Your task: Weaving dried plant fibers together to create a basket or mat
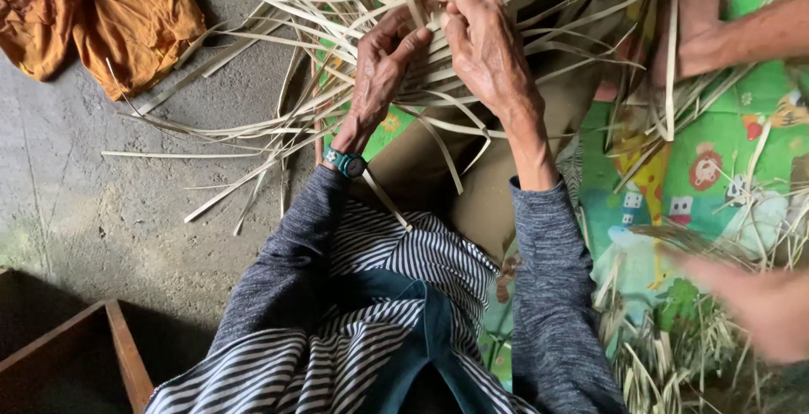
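My left hand (381, 68) and my right hand (482, 39) meet at the top middle, both pinching pale flat palm-leaf strips (278, 68) of a half-woven mat that rests on my lap. Fingertips of both hands close on the same strips where they cross. A teal wristwatch (345, 161) sits on my left wrist. Loose strip ends fan out left and right over the floor. My grey sleeves and striped top fill the lower middle.
An orange cloth (101, 18) lies top left on the concrete floor (101, 203). A wooden box corner (109, 346) is bottom left. A colourful play mat (716, 161) lies right, with another person's hand (704, 22) top right and a blurred hand (758, 296) lower right.
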